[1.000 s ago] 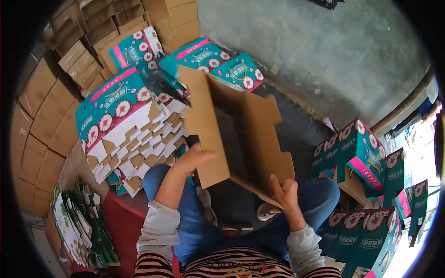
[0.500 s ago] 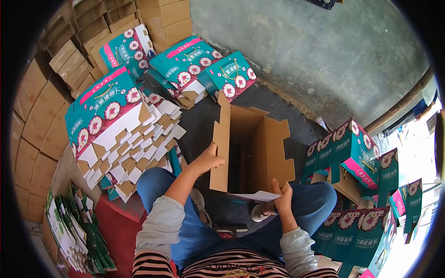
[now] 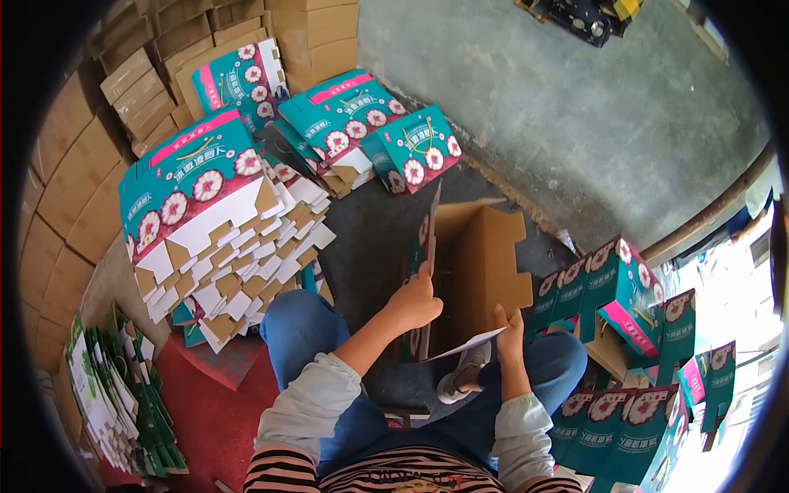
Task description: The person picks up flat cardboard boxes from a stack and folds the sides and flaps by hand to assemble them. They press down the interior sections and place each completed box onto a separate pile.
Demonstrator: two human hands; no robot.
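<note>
Holding a box (image 3: 501,267) between left hand (image 3: 416,302), closed on its left side, and right hand (image 3: 510,327), pinching its near right corner; set just ahead of both, mouth up, long axis running forward.

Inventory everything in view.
open carton: one, brown inside, right of centre
carton stack: one, teal and white, left
printed cartons: several, teal, upper left to centre
printed boxes: several, teal, right
plain cartons: many, brown, left and top left
flat pieces: many, green and white, lower left
floor covering: one, red, lower left
wall: one, grey, upper right
unclear object: one, black and yellow, top right
shoe: one, pale, near carton
trouser legs: two, blue, bottom centre
left hand: one, bare, carton's left flap
right hand: one, bare, near flap
</note>
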